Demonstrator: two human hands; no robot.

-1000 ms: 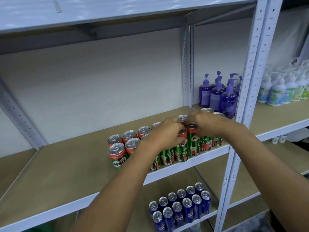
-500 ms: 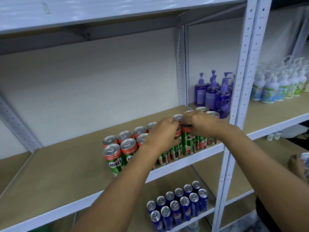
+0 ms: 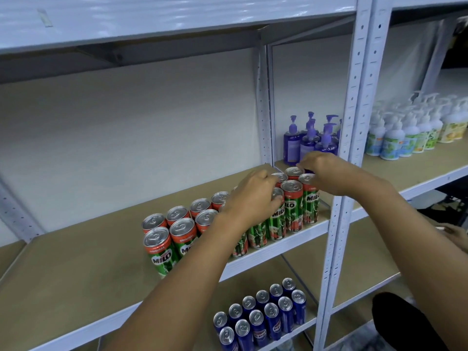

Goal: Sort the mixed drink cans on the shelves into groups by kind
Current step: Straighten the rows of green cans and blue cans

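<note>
Green-and-red Milo cans (image 3: 162, 252) stand in two rows along the front of the middle shelf (image 3: 76, 269). My left hand (image 3: 253, 198) reaches in from below, fingers curled around the top of a Milo can (image 3: 278, 216) near the right end of the rows. My right hand (image 3: 326, 173) hovers over the last cans at the right end, fingers stretched left and touching a rear can top (image 3: 293, 171); it holds nothing. A front can (image 3: 293, 198) stands free between my hands. Blue cans (image 3: 260, 317) stand grouped in two rows on the shelf below.
Purple pump bottles (image 3: 307, 143) stand just behind my right hand. A white perforated upright (image 3: 352, 148) bounds the bay at right. White pump bottles (image 3: 405, 133) fill the neighbouring shelf. Another person's hand (image 3: 453, 235) shows at the right edge.
My right hand has let go of the front can and shifted right and back over the end cans. My left hand stays on its can. The view has drifted slightly.
</note>
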